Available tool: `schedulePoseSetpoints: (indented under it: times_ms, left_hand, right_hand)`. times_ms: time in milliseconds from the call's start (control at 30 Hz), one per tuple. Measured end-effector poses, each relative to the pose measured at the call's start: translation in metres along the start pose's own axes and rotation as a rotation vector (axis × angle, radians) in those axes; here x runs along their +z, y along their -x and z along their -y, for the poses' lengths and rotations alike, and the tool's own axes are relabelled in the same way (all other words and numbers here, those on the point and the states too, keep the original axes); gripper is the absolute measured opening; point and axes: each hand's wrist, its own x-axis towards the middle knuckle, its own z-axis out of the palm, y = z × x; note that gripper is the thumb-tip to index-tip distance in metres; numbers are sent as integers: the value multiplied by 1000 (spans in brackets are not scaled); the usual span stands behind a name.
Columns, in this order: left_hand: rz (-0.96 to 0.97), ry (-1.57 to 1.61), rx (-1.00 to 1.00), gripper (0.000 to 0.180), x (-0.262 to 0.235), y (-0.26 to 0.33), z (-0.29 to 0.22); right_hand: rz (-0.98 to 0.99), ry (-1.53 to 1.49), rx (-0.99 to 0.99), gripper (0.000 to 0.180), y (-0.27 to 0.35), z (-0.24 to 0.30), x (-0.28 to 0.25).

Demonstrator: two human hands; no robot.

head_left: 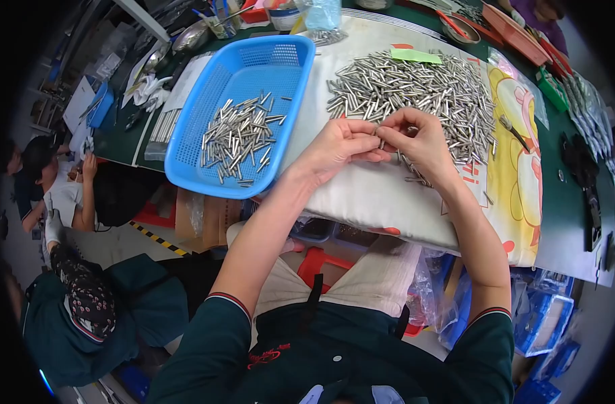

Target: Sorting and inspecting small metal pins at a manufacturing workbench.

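A small green bin (551,89) stands near a salmon-pink tray (516,32).

Looking down from the head through one wide fisheye, facing forward across the worktop (562,202), fairly near the hands (340,143) (423,143).

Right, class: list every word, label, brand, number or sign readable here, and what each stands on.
I won't copy wording, only place it.
Shirt: red lettering on the chest, small and blurred.
Mat: orange-red lettering beside the metal pins.
Anything elsewhere is too small to read.
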Motion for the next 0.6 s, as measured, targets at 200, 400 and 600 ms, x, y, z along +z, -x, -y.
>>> schedulePoseSetpoints:
  times_ms: [200,400,600]
  left_hand:
    - [56,-47,75,29,3,-1,3]
    - [255,-84,56,42,3,3,4]
    - [312,-23,23,38,5,-2,4]
  right_hand:
    - [-7,64,-27,12,5,3,-2]
    - [122,725,-327,26,8,7,-6]
    - [203,573,-339,21,9,12,-5]
